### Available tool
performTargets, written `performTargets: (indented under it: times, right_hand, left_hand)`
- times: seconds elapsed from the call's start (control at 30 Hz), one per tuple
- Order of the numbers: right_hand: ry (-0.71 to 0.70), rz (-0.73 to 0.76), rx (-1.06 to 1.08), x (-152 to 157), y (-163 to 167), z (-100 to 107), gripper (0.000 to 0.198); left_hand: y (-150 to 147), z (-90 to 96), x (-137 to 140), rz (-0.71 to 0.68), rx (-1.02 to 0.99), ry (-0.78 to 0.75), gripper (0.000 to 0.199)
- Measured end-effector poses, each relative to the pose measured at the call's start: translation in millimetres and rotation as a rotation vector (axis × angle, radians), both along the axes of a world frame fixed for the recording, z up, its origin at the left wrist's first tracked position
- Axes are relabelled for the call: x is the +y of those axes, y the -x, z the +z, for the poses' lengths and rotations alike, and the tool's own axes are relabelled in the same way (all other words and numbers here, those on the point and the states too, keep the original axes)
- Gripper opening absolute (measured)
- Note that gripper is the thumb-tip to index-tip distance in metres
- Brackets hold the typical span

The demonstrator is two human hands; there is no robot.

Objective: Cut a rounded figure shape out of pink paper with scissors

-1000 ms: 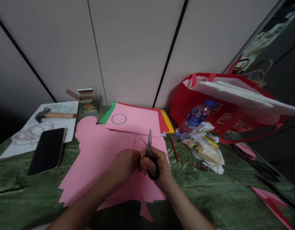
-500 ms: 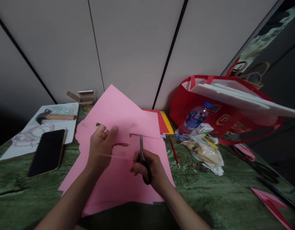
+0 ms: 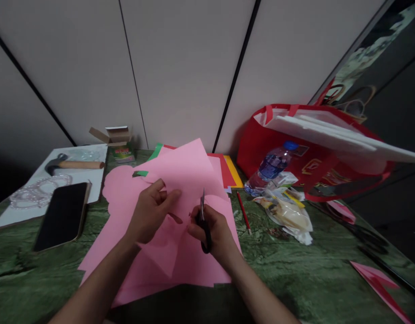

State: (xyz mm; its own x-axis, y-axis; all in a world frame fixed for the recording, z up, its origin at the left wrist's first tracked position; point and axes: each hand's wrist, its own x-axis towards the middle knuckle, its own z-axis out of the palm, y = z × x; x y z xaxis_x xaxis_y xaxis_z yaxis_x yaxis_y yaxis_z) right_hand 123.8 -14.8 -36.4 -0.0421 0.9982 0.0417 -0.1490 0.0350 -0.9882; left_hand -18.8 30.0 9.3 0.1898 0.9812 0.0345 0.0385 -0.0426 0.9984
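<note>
While the left hand (image 3: 150, 210) pinches pink paper (image 3: 190, 166) and the right hand (image 3: 216, 230) grips scissors (image 3: 202, 213), a phone (image 3: 63, 216) and hammer (image 3: 81, 164) lie left, a pencil (image 3: 243, 212) and bottle (image 3: 272, 166) right

On the green table (image 3: 281, 279), our left hand (image 3: 149, 213) pinched a pink sheet (image 3: 190, 166) whose far end overlapped some coloured sheets (image 3: 228, 172) near the wall (image 3: 183, 76). Our right hand (image 3: 216, 229) held black-handled scissors (image 3: 203, 220), blades pointing away from us. More pink paper (image 3: 121, 186) lay underneath. To the right, we had a red pencil (image 3: 243, 212), a clear-wrapped packet (image 3: 291, 216), and a blue-capped bottle (image 3: 273, 166) in front of a red bag (image 3: 252, 146). To the left lay a dark-screened phone (image 3: 62, 216); beyond it, a hammer (image 3: 81, 164) and clear beads (image 3: 42, 191) rested on something flat and white (image 3: 89, 182).
</note>
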Motion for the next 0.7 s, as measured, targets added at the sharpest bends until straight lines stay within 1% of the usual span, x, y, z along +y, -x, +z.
performTargets:
  times: [0.17,0.27,0.43,0.5,0.6,0.7]
  right_hand:
    - [0.006,-0.034,-0.03,0.4,-0.8,3.1,0.027]
    - [0.011,-0.058,0.002,-0.1,0.9,0.0,0.024]
    - [0.063,-0.088,0.068,-1.9,3.7,-1.7,0.017]
    - [0.049,-0.077,0.071,-1.8,2.4,1.1,0.015]
    - [-0.011,-0.058,0.046,-1.0,-1.5,6.9,0.016]
    - [-0.039,-0.066,0.009,-0.6,-4.4,11.1,0.015]
  left_hand:
    - [2.7,-4.0,3.8,-0.07,0.066,0.004,0.022]
    - [3.3,-4.7,3.6,-0.103,0.057,-0.004,0.021]
    - [1.6,-4.3,2.1,-0.11,0.027,0.029,0.025]
    - [1.9,-4.9,2.5,-0.118,0.032,0.03,0.026]
    - [3.4,-6.1,2.7,-0.129,0.083,0.037,0.029]
    - [3.9,-5.8,1.2,-0.15,0.111,0.067,0.027]
